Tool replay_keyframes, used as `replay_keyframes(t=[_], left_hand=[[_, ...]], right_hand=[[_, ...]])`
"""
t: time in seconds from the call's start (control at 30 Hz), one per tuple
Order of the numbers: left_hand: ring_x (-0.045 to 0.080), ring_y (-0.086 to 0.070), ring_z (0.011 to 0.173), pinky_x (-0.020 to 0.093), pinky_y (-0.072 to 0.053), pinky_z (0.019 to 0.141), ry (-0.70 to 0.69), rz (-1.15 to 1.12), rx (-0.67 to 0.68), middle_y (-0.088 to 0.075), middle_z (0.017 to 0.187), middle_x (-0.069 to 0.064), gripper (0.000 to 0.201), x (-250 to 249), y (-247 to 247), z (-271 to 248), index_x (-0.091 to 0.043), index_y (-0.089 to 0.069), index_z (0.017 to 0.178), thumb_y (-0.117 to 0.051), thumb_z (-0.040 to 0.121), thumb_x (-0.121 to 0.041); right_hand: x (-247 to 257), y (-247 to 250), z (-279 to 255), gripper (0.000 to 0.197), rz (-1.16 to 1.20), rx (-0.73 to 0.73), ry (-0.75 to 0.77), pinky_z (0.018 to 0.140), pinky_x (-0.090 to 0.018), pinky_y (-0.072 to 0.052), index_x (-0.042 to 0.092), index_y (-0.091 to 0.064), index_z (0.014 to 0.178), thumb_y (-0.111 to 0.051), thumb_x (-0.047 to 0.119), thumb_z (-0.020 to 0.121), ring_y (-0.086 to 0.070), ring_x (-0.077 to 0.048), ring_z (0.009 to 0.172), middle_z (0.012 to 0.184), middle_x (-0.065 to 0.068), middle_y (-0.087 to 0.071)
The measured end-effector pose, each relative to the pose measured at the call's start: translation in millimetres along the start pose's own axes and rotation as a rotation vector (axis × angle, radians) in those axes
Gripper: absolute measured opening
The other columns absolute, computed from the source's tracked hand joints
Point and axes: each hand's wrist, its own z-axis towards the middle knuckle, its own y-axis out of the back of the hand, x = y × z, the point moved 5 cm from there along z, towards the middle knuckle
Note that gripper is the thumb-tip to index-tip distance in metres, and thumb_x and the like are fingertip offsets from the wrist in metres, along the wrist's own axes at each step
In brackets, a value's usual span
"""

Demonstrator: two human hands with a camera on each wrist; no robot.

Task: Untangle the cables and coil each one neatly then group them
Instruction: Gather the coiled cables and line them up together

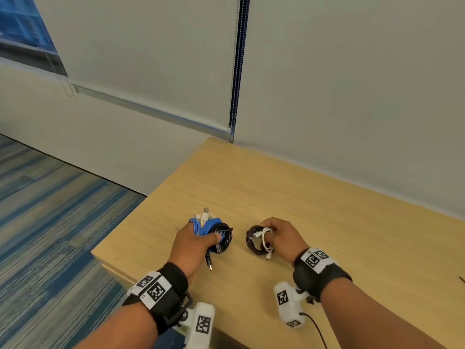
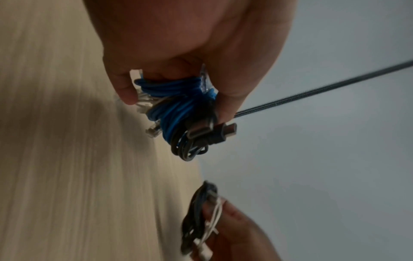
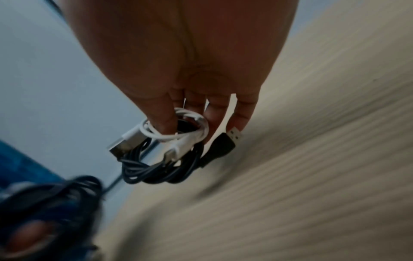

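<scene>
Both forearms reach forward over the near corner of the wooden bench (image 1: 302,187), palms turned down, each wrist wrapped in a black strap with a white camera block hanging under it.

The left hand (image 1: 191,244) sits near the bench's left edge. Its fingers curl over the far side of a bundle while the thumb presses across the near side, so the hand is closed round it. The bundle has a blue cable (image 1: 203,226) wound in a thick coil, a pale cable with a metal plug (image 1: 206,211) sticking up behind, and a black cable (image 1: 222,238) coiled against the blue one on the right. From the left wrist view the blue coil (image 2: 176,106) is squeezed between the fingertips and thumb, with the black loops (image 2: 190,146) hanging out below. A loose black end with a plug (image 1: 209,264) trails toward the person on the bench top.

The right hand (image 1: 281,238) is just to the right, apart from the left. Its fingers are bent and hooked through a second bundle: a dark cable (image 1: 253,241) in a round coil and a small white cable (image 1: 265,239) looped over it. In the right wrist view, 1 finger passes through the white loops (image 3: 178,127), and the dark coil (image 3: 156,169) hangs beneath with a black plug (image 3: 225,144) beside the fingertips. This bundle is at bench level; whether it rests on the top I cannot tell.
</scene>
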Motion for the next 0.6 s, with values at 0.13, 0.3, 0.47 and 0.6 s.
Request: replay_keyframes(t=[0.13,0.3,0.47,0.6], left_hand=[[0.040,-0.067,0.101,0.052,-0.054,0.091,-0.027,0.054,0.094,-0.068,0.109,0.026,0.037,-5,-30,0,0.000,-0.063,0.108,-0.081,0.083,-0.019],[0.026,-0.073,0.096,0.036,-0.059,0.085,-0.031,-0.049,0.264,-0.076,0.104,0.012,0.023,-10,-72,-20,-0.013,-0.070,0.107,-0.078,0.085,-0.014],[0.016,-0.074,0.099,0.022,-0.056,0.078,-0.053,-0.057,0.469,-0.077,0.105,0.003,0.030,-10,-117,-55,-0.019,-0.067,0.116,-0.077,0.087,-0.015],[0.017,-0.072,0.106,0.026,-0.056,0.085,-0.084,-0.043,0.532,-0.076,0.113,0.002,0.038,-14,-150,-76,-0.017,-0.064,0.123,-0.078,0.087,-0.014]], right_hand=[[25,3,-24,0.020,0.272,-0.011,0.057,0.079,-0.043,-0.058,0.015,-0.072,0.095,-0.059,0.000,0.091,-0.069,-0.024,0.082,0.094,-0.015,-0.074],[26,10,-56,0.028,0.141,-0.286,0.067,0.089,-0.033,-0.051,0.017,-0.061,0.108,-0.045,0.001,0.093,-0.060,-0.019,0.101,0.111,-0.004,-0.064],[6,20,-90,0.031,0.111,-0.373,0.070,0.077,-0.007,-0.037,0.026,-0.051,0.110,-0.040,0.002,0.094,-0.051,0.002,0.096,0.114,0.000,-0.053],[-13,42,-114,0.047,0.113,-0.310,0.062,0.083,-0.009,-0.038,0.022,-0.043,0.134,-0.037,-0.001,0.093,-0.049,-0.002,0.105,0.125,-0.003,-0.046]])
